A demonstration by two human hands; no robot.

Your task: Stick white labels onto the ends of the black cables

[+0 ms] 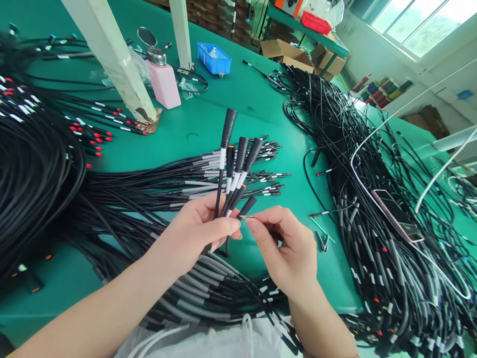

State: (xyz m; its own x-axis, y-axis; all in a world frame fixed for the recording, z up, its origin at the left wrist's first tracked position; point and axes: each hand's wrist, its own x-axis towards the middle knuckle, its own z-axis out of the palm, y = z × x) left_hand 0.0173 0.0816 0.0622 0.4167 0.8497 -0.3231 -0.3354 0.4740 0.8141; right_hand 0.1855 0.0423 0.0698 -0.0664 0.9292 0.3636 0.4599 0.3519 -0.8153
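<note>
My left hand (197,231) is closed around a bunch of black cables (234,164) that stand upright, their connector ends with white bands fanned out above the fingers. My right hand (285,248) is beside it, fingers pinched on the lowest cable end (246,206) and a thin wire tip at the bunch. Both hands hover over a green table (208,124). Below my wrists lie more black cables with grey ribbed sleeves (208,288).
Big heaps of black cables lie at the left (33,169) and right (391,209). A phone (397,215) rests on the right heap. A pink dispenser bottle (163,79), a white post (114,59), a blue bin (213,58) and tweezers (322,237) are on the table.
</note>
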